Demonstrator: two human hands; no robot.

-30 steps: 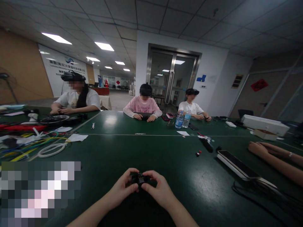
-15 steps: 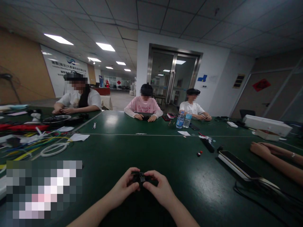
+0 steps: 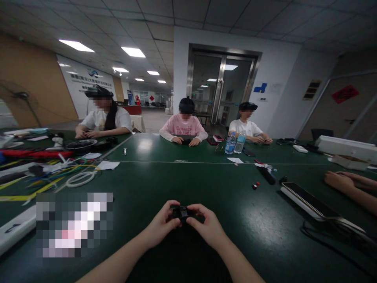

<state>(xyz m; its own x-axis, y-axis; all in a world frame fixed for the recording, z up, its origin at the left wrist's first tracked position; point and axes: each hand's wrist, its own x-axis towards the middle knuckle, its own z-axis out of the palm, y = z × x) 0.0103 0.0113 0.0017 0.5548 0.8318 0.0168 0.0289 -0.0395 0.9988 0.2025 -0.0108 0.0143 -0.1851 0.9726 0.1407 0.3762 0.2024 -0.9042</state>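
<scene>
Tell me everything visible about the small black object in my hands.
The small black object looks blocky, perhaps plastic, with a grey patch facing the camera. The left hand and right hand grip it from either side, hiding its ends. Behind it lies the green table; whether they touch is unclear. Finer parts are too dark to tell.

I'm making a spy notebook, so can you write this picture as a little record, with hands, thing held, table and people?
left hand: left hand, fingers on one side of the small black part
right hand: right hand, fingers on its other side
thing held: small black part, too small to name
table: green table
on its left: white coil
on its right: dark-screened device
far side: two plastic bottles, upright
people opposite: three people, wearing headgear
</scene>
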